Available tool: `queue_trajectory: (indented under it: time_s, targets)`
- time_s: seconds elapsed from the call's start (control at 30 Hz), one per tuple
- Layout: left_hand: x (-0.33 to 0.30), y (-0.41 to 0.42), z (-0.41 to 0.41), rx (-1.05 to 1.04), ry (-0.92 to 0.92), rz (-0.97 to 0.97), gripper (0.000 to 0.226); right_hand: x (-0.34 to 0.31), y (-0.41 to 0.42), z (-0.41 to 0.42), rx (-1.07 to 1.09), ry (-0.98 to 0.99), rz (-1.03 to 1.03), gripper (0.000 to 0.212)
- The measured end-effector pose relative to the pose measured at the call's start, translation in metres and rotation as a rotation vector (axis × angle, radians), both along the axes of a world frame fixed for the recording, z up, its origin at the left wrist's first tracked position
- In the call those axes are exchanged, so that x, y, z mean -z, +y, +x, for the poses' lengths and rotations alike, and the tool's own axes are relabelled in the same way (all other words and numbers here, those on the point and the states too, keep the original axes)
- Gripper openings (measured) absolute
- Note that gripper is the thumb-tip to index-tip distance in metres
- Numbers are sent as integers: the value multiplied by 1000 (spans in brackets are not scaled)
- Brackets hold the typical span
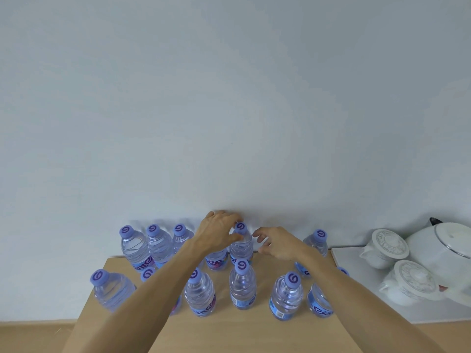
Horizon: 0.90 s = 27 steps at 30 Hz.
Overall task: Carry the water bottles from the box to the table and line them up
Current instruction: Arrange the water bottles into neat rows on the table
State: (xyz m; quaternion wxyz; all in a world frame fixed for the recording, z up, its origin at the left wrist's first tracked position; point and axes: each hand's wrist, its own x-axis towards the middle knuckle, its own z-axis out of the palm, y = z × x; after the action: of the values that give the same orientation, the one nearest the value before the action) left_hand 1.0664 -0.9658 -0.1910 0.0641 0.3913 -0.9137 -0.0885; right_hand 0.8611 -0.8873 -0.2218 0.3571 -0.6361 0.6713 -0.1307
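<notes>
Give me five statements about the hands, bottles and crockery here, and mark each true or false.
1. The left hand grips a back-row bottle near its cap. True.
2. The right hand holds a bottle. False: it is open, holding nothing, just right of that bottle.
3. Every bottle in view stands upright on the table. True.
4. The bottle caps are red. False: they are purple, like this cap.
5. White lidded crockery sits on the person's left. False: it sits at the right.

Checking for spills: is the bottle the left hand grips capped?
Capped: the back-row bottle in the left hand shows its purple cap on.
</notes>
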Motion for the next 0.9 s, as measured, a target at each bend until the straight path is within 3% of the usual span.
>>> queue_trajectory:
  time_s: [0.37, 0.73, 0.9]
  targets:
    - [6, 0, 2, -80, 39, -39, 46, 0, -8, 2, -26, 39, -9, 45]
    - [5, -4, 11, 6, 11, -33, 46, 0, -12, 8, -61, 43, -17, 46]
    - [-6, 5, 14, 24, 153, 12, 51, -11, -10, 2, -73, 71, -63, 47]
